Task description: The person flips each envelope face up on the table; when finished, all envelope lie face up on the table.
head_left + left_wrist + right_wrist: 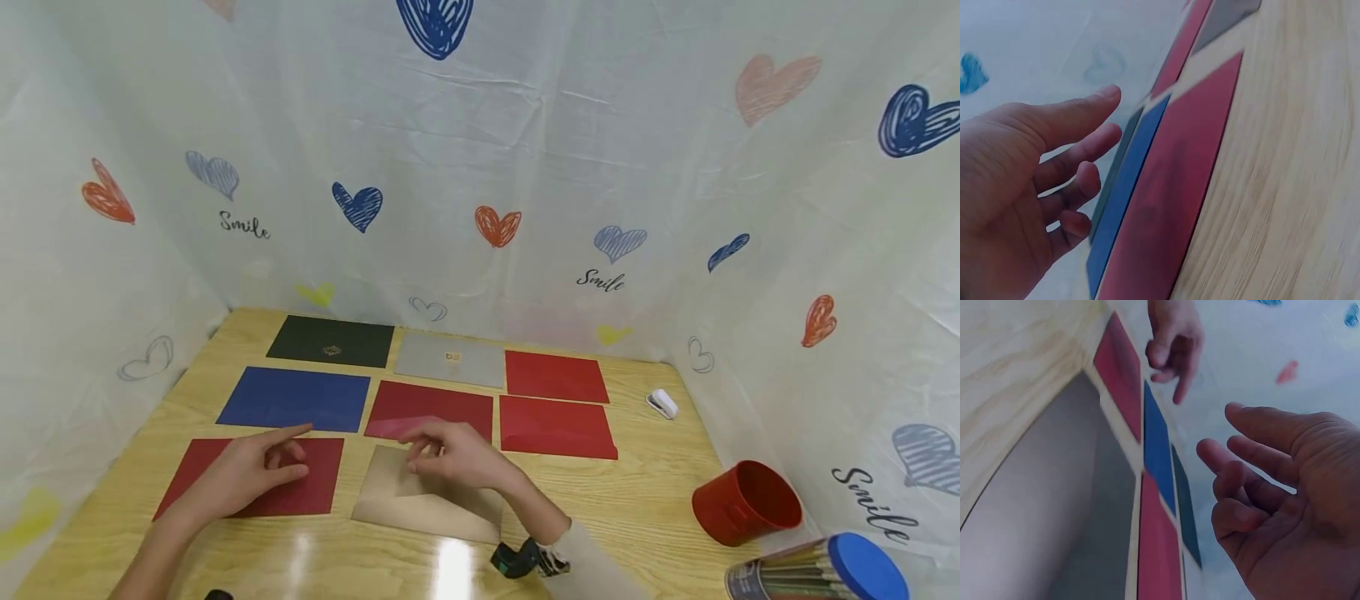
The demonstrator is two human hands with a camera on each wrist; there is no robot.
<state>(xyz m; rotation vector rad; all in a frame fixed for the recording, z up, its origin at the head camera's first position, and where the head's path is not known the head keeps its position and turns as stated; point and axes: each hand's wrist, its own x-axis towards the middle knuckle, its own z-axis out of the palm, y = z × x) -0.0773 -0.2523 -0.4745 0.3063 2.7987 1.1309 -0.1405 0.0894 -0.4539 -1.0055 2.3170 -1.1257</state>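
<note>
My left hand (251, 471) hovers over a dark red card or folder (318, 479) at the front left, its index finger extended and the others loosely bent; nothing is in it. Above a beige one (390, 500) hangs my right hand (457, 454), fingers relaxed and also holding nothing. Both wrist views show gaps between the fingers and the flat pieces. Behind them lie a blue piece (292, 396) and another dark red one (435, 400). Farther back are a dark green piece (330, 333) with a gold emblem and a silver-grey one (420, 358).
Two bright red pieces, one behind (555, 375) and one in front (555, 425), lie to the right. Beyond them sits a small white stapler-like object (663, 402). A red cup (742, 504) and a blue-lidded pencil tub (802, 575) stand front right. A heart-printed curtain (540, 167) encloses the table.
</note>
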